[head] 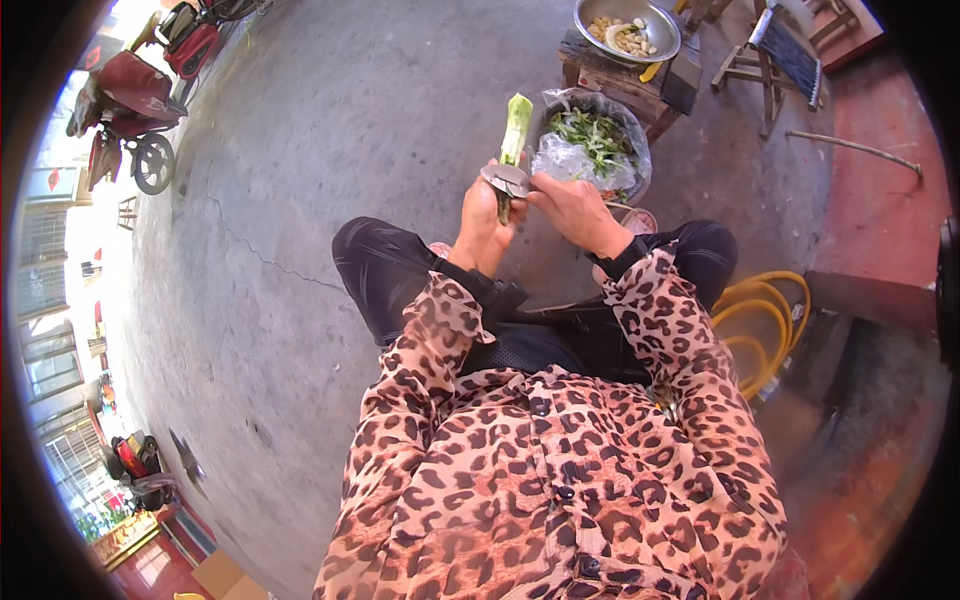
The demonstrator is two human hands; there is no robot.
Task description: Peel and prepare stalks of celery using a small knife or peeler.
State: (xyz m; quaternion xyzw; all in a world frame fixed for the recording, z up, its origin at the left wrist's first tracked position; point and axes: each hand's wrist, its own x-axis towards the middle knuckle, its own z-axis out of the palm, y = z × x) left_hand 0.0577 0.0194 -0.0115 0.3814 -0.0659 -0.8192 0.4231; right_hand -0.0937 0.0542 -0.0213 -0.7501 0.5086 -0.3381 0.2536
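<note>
My left hand grips the lower end of a long green vegetable stem, which looks like celtuce. Its pale, peeled upper part points away from me; darker skin shows at the lower end. In my right hand is a metal peeler with a slotted blade, laid across the stem just above my left palm. Its handle is mostly hidden by my fingers. Just beyond my right hand stands a round bin lined with a clear plastic bag, holding green peelings and leaves.
A metal bowl with pale, peeled pieces sits on a low wooden stool. At the right are a folding stool, a red raised ledge and a coiled yellow hose. A motorcycle stands far left.
</note>
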